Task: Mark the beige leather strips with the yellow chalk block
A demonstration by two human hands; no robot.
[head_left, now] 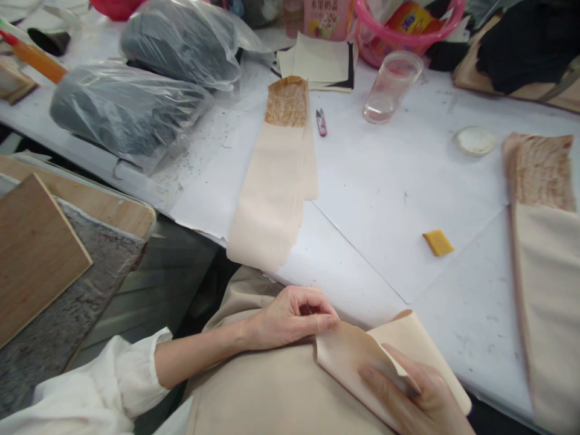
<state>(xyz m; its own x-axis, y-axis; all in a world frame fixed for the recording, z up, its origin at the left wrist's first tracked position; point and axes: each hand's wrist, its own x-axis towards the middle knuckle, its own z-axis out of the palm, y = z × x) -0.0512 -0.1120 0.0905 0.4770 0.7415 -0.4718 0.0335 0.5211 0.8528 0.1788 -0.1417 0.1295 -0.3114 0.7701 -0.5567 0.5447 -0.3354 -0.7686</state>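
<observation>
A beige leather-like piece lies across my lap at the table's front edge, partly curled over. My left hand pinches its upper left corner between thumb and fingers. Around its right side my right hand is closed, thumb on the near face and fingers behind. The piece's far end rests against the table edge. Ahead on the table lies a stack of similar beige strips, brown and rough at the top end. Another stack with a rough brown end lies at the right.
Thread snips, a yellow block, a round white lid and a tipped clear plastic cup lie on the white table. Plastic-wrapped dark bundles stand at the left. A pink basket is at the back. Wooden boards lie lower left.
</observation>
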